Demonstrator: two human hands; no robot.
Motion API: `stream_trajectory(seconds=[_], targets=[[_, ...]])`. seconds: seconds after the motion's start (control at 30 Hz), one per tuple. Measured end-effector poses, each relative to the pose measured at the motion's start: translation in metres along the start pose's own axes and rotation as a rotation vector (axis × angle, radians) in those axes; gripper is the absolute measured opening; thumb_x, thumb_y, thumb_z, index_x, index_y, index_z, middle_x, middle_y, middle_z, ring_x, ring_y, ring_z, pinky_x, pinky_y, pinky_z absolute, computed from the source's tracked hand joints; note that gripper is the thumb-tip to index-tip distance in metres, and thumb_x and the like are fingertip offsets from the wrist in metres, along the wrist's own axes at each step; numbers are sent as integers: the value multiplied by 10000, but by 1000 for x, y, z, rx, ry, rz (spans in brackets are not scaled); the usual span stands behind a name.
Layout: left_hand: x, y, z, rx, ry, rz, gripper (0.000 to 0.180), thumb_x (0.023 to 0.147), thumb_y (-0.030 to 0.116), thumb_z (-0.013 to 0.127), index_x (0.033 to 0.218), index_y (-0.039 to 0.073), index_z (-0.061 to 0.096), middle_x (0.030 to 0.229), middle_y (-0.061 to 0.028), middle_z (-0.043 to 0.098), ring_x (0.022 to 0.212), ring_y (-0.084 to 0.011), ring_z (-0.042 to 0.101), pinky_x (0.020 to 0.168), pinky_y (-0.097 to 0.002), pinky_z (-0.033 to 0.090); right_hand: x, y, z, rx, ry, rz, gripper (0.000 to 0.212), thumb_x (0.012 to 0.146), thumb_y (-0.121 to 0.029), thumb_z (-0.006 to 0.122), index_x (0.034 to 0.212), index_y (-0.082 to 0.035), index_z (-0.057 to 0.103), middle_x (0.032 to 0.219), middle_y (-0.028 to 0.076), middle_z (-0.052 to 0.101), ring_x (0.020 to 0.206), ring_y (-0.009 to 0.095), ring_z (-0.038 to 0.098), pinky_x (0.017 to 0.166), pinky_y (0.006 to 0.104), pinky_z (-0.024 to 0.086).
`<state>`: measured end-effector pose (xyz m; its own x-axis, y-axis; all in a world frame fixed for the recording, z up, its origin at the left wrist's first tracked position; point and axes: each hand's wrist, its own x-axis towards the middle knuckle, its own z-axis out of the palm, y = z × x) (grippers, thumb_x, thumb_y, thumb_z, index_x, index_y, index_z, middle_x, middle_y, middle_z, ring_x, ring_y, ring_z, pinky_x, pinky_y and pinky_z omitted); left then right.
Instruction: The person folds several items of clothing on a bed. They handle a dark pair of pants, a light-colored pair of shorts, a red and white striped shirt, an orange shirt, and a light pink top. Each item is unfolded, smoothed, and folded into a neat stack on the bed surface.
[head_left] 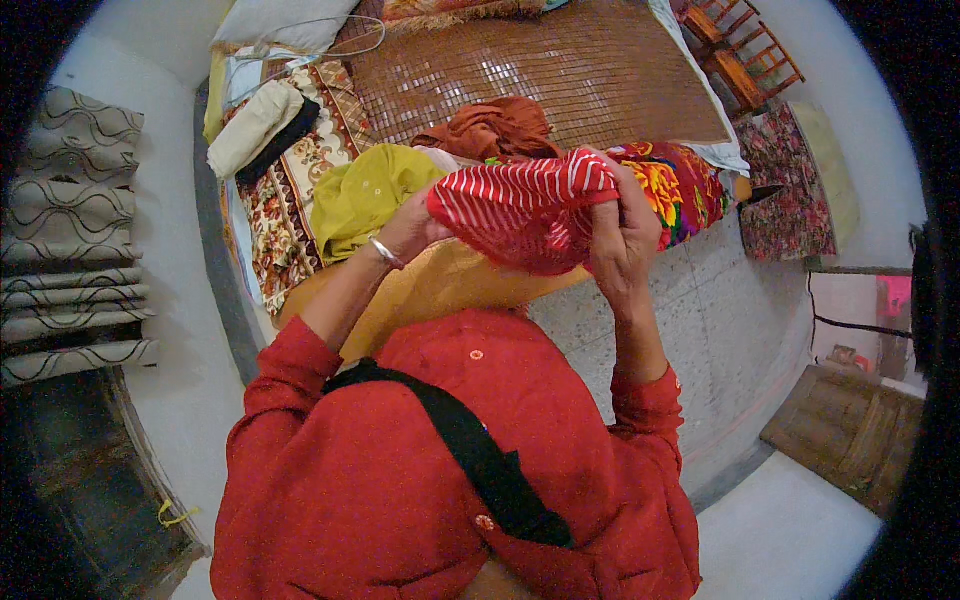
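Note:
Between my two hands a red garment with white stripes (530, 205) is stretched out above the near edge of the bed. My left hand (418, 225), with a silver bangle at its wrist, grips the cloth's left end. At the right end my right hand (622, 235) is closed on it, thumb toward me. The lower part of the cloth is sheer red. Just beyond my left hand lies a crumpled yellow-green cloth (365, 200). A rust-brown cloth (495, 130) is heaped behind the striped garment, and a bright floral cloth (675, 190) lies beside my right hand.
Brown matting (560, 60) covers the bed. Folded cream cloth (255, 128) and a black one (285, 140) rest on a patterned blanket (335, 105) at the left. A wire loop (375, 38) lies near a pillow (285, 20). A wooden chair (735, 55) stands at the far right.

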<state>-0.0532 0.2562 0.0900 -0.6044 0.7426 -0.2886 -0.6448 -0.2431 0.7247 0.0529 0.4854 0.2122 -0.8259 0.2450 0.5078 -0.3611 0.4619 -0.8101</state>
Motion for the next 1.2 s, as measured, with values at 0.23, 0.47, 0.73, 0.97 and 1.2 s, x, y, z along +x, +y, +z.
stream_trajectory(seconds=[0.23, 0.47, 0.73, 0.97, 1.2], targets=[[9, 17, 45, 454, -81, 549, 587, 827, 194, 588, 1348, 110, 330, 1378, -96, 339, 1299, -221, 289, 1070, -370, 233, 2, -42, -7, 428, 12, 184, 351, 923, -190, 429, 1184, 30, 508, 1148, 109, 555, 1043, 180, 531, 910, 288, 398], [8, 23, 84, 544, -28, 559, 197, 859, 106, 544, 1028, 14, 589, 933, -22, 620, 857, -102, 561, 790, -254, 448, 26, 24, -25, 459, 182, 541, 339, 885, -105, 432, 1189, 34, 485, 1140, 114, 547, 1031, 185, 533, 935, 300, 387], [25, 7, 71, 602, 220, 438, 247, 825, 29, 472, 1033, -29, 591, 913, -39, 629, 820, -115, 592, 747, -240, 476, -66, 52, 33, -50, 36, 413, 411, 731, -213, 702, 1030, -6, 512, 978, 108, 521, 911, 227, 521, 833, 325, 421], [23, 15, 83, 495, 236, 322, 206, 858, 109, 506, 965, -25, 621, 799, 10, 609, 713, -44, 530, 628, -213, 442, -91, 73, 65, -248, -65, 396, 347, 751, -164, 649, 1026, -8, 504, 990, 138, 525, 897, 253, 533, 778, 322, 432], [26, 12, 64, 835, 236, 345, 242, 840, 165, 460, 803, -50, 567, 662, -42, 569, 628, -121, 511, 562, -295, 406, -71, 67, 65, -280, 430, 60, 93, 784, -80, 610, 824, -28, 545, 603, -14, 451, 545, 118, 463, 538, 251, 412]])
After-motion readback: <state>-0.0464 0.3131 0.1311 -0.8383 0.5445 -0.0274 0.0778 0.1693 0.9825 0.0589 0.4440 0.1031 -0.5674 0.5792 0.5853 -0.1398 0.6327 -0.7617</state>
